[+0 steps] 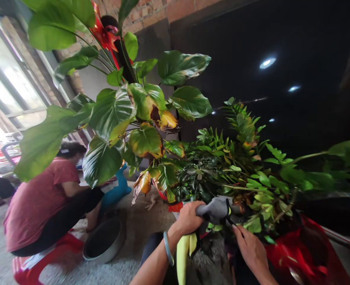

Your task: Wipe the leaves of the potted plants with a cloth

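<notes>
My left hand (191,218), a bracelet on its wrist, is closed around one end of a grey, soft-looking thing (216,209) with dark and yellow-green trim. I cannot make out its exact kind. Below that hand hangs a long pale yellow piece (181,259), shaped like a peeled banana skin; how it joins the grey thing is hidden. To the right, my right hand (250,247) has thumb and fingers pinched on a thin black strip (231,222) that runs up to the grey thing. Both hands are in front of the low leafy plants (231,166).
A tall broad-leaved plant (147,140) with some browned leaves rises ahead. At left a person in a red shirt (41,202) sits on a red plastic stool (48,257), beside a grey basin (105,241). A red bag-like thing (308,253) lies at lower right. Behind is a dark glossy panel (282,47).
</notes>
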